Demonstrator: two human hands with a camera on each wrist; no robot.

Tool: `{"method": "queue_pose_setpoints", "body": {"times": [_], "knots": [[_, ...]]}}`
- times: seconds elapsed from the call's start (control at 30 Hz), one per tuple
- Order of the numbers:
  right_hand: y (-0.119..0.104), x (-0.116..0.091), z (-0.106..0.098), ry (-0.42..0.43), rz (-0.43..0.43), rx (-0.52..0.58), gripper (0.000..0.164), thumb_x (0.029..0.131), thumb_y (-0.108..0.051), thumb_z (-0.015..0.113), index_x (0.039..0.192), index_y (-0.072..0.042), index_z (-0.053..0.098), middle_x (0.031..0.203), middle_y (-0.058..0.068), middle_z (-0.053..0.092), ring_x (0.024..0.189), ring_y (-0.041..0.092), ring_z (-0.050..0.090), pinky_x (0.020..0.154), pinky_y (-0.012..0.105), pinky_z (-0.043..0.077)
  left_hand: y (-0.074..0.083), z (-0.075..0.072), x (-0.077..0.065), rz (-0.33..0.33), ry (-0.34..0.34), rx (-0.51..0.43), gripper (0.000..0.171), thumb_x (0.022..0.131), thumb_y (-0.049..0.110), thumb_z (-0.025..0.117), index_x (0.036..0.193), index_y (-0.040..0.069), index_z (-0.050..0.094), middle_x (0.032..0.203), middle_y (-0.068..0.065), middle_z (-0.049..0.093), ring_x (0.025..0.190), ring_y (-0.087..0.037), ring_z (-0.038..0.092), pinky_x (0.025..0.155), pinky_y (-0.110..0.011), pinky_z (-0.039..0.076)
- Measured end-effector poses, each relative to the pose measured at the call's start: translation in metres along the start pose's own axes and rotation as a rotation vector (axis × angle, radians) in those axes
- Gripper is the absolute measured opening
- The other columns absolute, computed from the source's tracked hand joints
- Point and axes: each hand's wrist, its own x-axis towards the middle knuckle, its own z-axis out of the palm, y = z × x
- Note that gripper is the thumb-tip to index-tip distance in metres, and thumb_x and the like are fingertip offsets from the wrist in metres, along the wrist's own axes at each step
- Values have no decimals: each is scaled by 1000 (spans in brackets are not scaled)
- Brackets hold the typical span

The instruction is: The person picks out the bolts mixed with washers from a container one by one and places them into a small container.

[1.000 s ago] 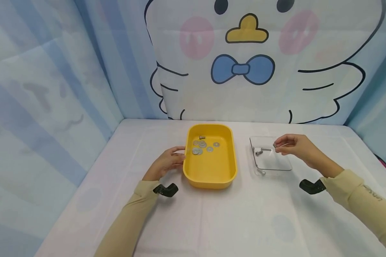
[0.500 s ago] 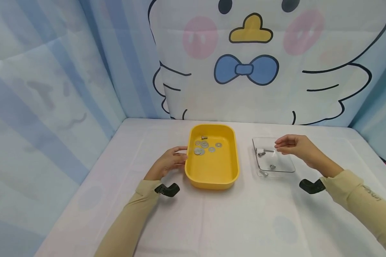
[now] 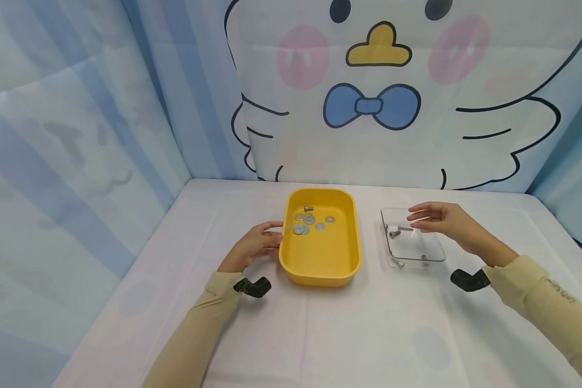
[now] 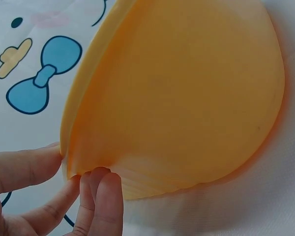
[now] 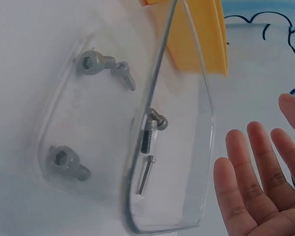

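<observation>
My left hand (image 3: 252, 245) rests its fingertips against the outer left side of a yellow tray (image 3: 320, 280), just under the rim (image 4: 78, 113). In this tray lie several flat washers (image 3: 298, 229) and one small screw (image 3: 308, 208). Over the far right part of a clear plastic box (image 3: 417, 260), my right hand (image 3: 441, 221) hovers with loosely spread fingers and nothing in them. Several hex socket screws (image 5: 92, 63) lie inside the box, seen through its transparent wall; one thinner screw (image 5: 146, 174) shows in the right wrist view.
A white cloth (image 3: 300, 334) covers the table. The yellow tray stands left of the clear box, with a gap between them. Behind the table hangs a printed curtain (image 3: 199, 97), and a black wrist camera (image 3: 470, 281) sits below each hand.
My right hand has let go of a small metal screw, which dropped into the clear box and lies near its front right. Its fingers have spread; the left hand stays at the tray.
</observation>
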Motion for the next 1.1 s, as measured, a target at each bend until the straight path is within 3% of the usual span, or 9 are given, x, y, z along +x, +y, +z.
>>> {"method": "queue_pose_setpoints", "body": {"times": [0.13, 0.37, 0.5, 0.7, 0.9, 1.1], "knots": [[-7, 4, 0, 6, -18, -1, 51, 92, -23, 61, 134, 1, 44, 115, -6, 65, 92, -9, 60, 81, 18, 53, 0, 0, 1, -6, 8, -1, 49, 92, 13, 59, 138, 17, 45, 129, -15, 55, 97, -20, 63, 88, -31, 55], [-27, 17, 5, 7, -17, -40, 53, 90, -27, 63, 134, -1, 45, 131, 22, 55, 93, -10, 59, 86, 23, 54, 1, 0, 1, -12, 13, -7, 47, 92, 12, 59, 137, 18, 46, 128, -15, 56, 94, -19, 63, 87, -30, 55], [-39, 27, 10, 11, -11, -53, 56, 89, -33, 64, 133, -3, 47, 132, 21, 54, 95, -4, 61, 89, 28, 54, 1, -1, 0, -7, 9, -14, 47, 92, 11, 59, 137, 17, 47, 127, -15, 56, 90, -17, 62, 84, -28, 56], [-55, 44, 21, 6, -21, -24, 53, 88, -33, 65, 130, -3, 50, 130, 20, 56, 100, 6, 62, 87, 23, 55, 1, -1, 0, -8, -2, -25, 47, 92, 10, 59, 137, 16, 47, 127, -14, 55, 86, -14, 61, 80, -26, 56], [-72, 68, 39, 2, -47, 24, 47, 89, -26, 65, 128, -2, 52, 129, 20, 57, 110, 26, 60, 90, 29, 54, 0, -3, 0, -5, -3, -14, 48, 92, 11, 59, 137, 17, 46, 128, -15, 55, 93, -18, 63, 87, -31, 55], [-90, 91, 58, -29, -49, 59, 43, 90, -20, 63, 127, -1, 53, 129, 19, 57, 114, 31, 57, 99, 42, 49, 0, -3, 0, -6, -8, -7, 48, 92, 11, 59, 138, 16, 45, 128, -15, 55, 101, -21, 62, 94, -36, 52]]}}
